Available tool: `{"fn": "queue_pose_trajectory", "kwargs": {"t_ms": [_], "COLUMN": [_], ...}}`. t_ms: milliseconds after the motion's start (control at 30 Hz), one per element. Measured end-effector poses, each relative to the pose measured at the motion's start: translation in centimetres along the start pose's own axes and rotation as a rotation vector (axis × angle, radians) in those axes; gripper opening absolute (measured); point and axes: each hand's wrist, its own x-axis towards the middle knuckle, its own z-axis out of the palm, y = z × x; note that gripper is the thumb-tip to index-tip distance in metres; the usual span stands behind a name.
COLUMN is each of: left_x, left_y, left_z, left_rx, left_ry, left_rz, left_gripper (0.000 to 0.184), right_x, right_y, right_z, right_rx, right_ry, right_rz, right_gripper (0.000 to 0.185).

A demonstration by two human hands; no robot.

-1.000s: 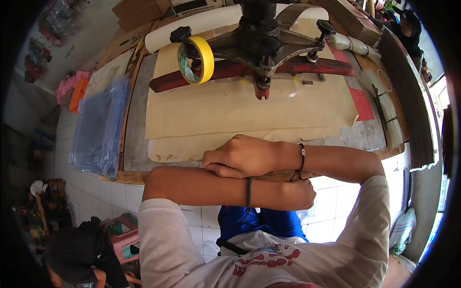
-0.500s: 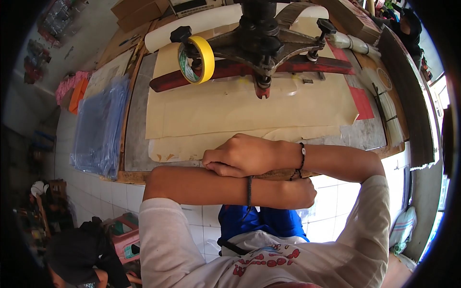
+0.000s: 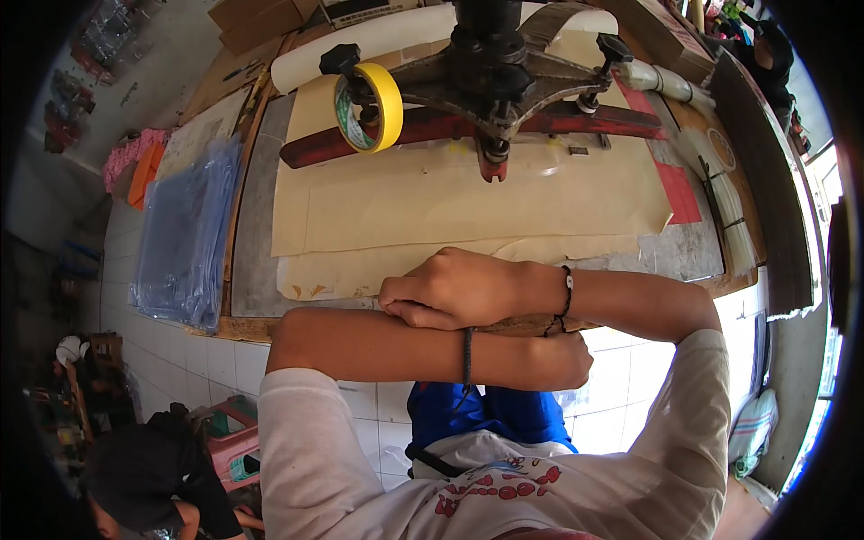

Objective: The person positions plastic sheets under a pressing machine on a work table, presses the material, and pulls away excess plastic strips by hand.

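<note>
My forearms lie folded across each other along the front edge of the worktable point(image 3: 253, 328). My right hand point(image 3: 454, 290) has its fingers curled and rests over my left forearm's wristband side, near the tan sheets point(image 3: 468, 202). Lower down, my left hand point(image 3: 560, 360) is curled too, beneath the other wrist. What either hand may hold is hidden. Beyond them stands a dark metal machine head point(image 3: 490, 76) with a red bar point(image 3: 423, 130). A roll of yellow tape point(image 3: 389, 108) hangs on its left knob.
Clear plastic sheets point(image 3: 184, 234) lie at the left. Bundled strips point(image 3: 727, 211) and a red piece point(image 3: 677, 193) are at the right. One person point(image 3: 148, 472) bends near a pink stool point(image 3: 232, 441); another person point(image 3: 765, 54) is at the upper right.
</note>
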Motion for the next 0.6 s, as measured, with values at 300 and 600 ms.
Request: {"fn": "queue_pose_trajectory", "kwargs": {"t_ms": [300, 600], "left_x": [-0.17, -0.42], "left_y": [-0.03, -0.07], "left_z": [-0.52, -0.41], "left_rx": [-0.036, -0.032], "left_ry": [0.025, 0.071], "left_rz": [-0.012, -0.007], "left_gripper": [0.006, 0.007], "right_x": [-0.07, -0.06], "right_y": [0.19, 0.02], "right_z": [0.14, -0.03], "right_rx": [0.016, 0.003], "right_ry": [0.007, 0.009], "right_rz": [-0.008, -0.012], "right_gripper": [0.010, 0.011]}}
